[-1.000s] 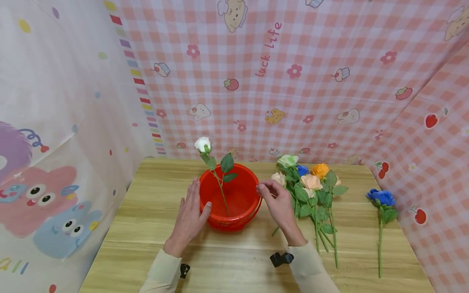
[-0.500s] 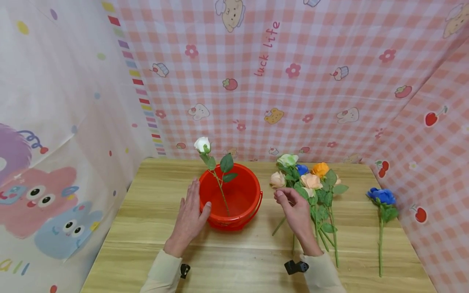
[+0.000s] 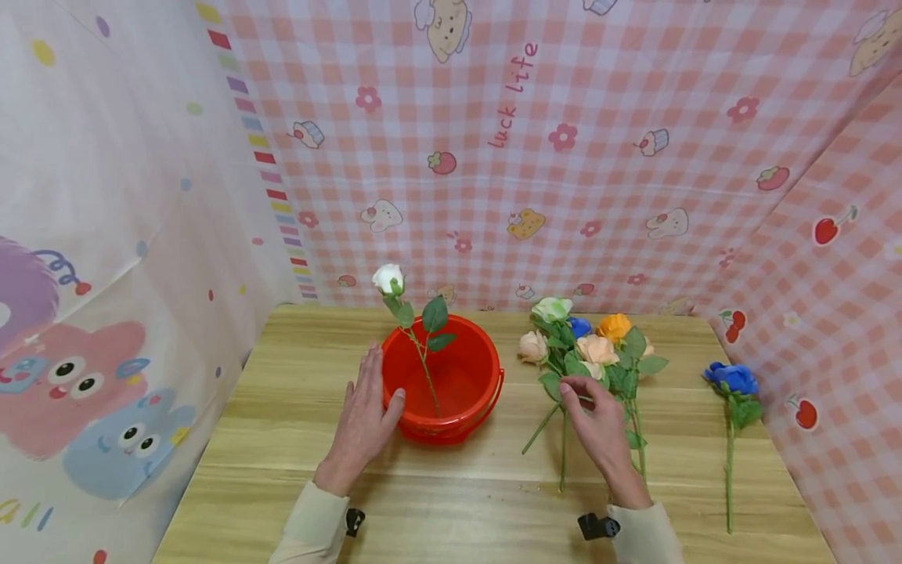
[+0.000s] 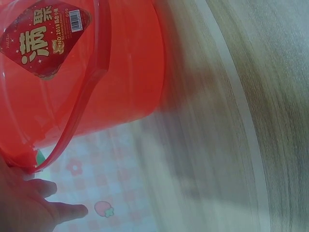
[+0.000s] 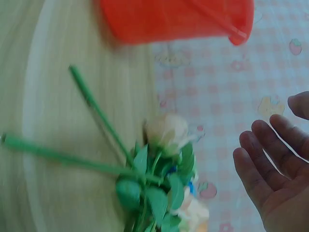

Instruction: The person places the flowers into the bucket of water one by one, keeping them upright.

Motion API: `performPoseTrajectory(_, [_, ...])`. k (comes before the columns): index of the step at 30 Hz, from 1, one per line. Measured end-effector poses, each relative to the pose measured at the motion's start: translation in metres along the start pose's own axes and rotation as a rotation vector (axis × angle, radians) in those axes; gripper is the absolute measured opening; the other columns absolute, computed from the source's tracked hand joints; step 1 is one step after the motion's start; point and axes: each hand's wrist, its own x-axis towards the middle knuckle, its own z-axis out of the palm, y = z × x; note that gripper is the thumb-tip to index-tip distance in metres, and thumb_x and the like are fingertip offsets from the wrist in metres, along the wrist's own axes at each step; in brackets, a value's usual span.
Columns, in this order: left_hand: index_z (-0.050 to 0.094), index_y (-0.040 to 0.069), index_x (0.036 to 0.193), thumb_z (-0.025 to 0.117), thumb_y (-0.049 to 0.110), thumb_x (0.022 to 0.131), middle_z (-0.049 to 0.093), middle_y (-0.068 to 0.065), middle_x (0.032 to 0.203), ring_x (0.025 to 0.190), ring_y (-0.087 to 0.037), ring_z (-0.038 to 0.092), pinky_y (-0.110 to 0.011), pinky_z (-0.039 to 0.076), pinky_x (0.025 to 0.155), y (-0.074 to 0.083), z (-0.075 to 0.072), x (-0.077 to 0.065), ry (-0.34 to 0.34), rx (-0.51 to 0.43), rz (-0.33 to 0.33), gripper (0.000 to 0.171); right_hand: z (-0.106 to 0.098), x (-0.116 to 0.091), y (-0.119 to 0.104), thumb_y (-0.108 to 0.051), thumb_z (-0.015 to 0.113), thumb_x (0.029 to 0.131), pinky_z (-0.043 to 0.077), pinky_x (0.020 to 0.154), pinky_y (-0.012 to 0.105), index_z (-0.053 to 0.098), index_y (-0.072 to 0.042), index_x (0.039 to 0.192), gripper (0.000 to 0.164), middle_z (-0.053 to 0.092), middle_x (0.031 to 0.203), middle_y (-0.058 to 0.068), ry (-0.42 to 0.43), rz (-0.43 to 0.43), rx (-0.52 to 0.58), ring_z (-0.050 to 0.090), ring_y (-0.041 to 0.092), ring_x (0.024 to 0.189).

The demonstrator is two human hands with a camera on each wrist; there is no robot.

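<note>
My left hand (image 3: 361, 427) rests with straight fingers against the left rim of a red bucket (image 3: 440, 428). A white rose (image 3: 388, 279) stands in the bucket, its leafy stem leaning left over the rim. My right hand (image 3: 600, 424) is over the stems of a pile of artificial roses, overlapping them in the head view. Loosely bent and holding nothing, the fingers and thumb of this hand (image 5: 277, 181) show apart in the right wrist view. The pile includes a peach rose (image 3: 597, 349), an orange rose (image 3: 615, 327) and a pale green rose (image 3: 553, 308).
A single blue rose (image 3: 733, 380) lies at the table's right side. The red handle (image 4: 79, 108) hangs along the bucket's wall, near a printed label (image 4: 46, 38). Patterned cloth (image 3: 507, 196) stands behind the wooden table (image 3: 296, 439).
My right hand has left the bucket's right rim and moved right to the stems of the rose pile. The left hand stays at the bucket, and the white rose stays in place.
</note>
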Motion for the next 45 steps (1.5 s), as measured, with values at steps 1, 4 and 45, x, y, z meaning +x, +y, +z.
performPoseTrajectory(1, [0.014,0.002,0.165,0.049,0.031,0.105,0.012,-0.011,0.173,0.157,-0.038,0.017,-0.07,0.019,0.118,0.0,0.0,0.0,-0.002,-0.002,-0.002,0.076,-0.002,-0.001,0.003,-0.023,0.064,0.104,0.054,0.083,0.018,0.073,-0.001,0.117,0.027,0.074,0.108,0.012,0.006,-0.011,-0.014,0.069,0.022,0.098])
performPoseTrajectory(4, [0.014,0.001,0.165,0.048,0.032,0.105,0.012,-0.012,0.173,0.157,-0.038,0.016,-0.07,0.019,0.118,0.001,0.0,0.001,-0.007,-0.002,-0.003,0.076,-0.01,-0.002,0.011,-0.021,0.065,0.103,0.056,0.083,0.02,0.073,0.0,0.116,0.026,0.074,0.108,0.012,0.02,-0.035,-0.051,0.069,0.023,0.097])
performPoseTrajectory(45, [0.014,0.001,0.165,0.051,0.028,0.104,0.011,-0.011,0.174,0.157,-0.038,0.016,-0.072,0.018,0.117,0.001,-0.001,0.0,-0.009,-0.009,-0.004,0.076,-0.083,-0.006,0.097,-0.031,0.061,0.105,0.039,0.102,0.072,0.05,0.009,0.145,0.058,0.049,0.143,0.038,-0.155,0.091,-0.397,0.047,0.058,0.129])
